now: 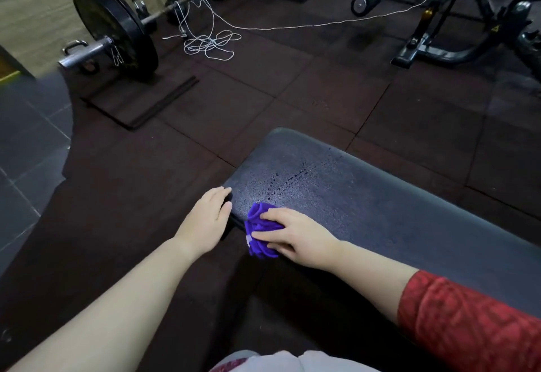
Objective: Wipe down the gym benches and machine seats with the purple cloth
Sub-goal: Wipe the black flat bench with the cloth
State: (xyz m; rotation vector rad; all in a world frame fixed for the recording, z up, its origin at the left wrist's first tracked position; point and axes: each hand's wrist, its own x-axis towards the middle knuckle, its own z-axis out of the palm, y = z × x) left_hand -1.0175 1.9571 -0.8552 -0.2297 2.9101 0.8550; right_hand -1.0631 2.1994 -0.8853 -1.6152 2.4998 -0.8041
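A black padded gym bench (380, 196) runs from the centre to the right edge, with wet droplets near its left end. The purple cloth (259, 229) lies bunched on the bench's near left corner. My right hand (295, 235) presses flat on the cloth, fingers spread over it. My left hand (209, 219) rests against the bench's left end edge, its fingers curled around the padding. A red sleeve covers my right upper arm.
A loaded barbell (117, 29) lies on the rubber floor at the upper left, with kettlebells behind it. A tangled white cord (209, 44) trails across the floor. Another black machine (468, 14) stands at the upper right. Grey tiles lie at the left.
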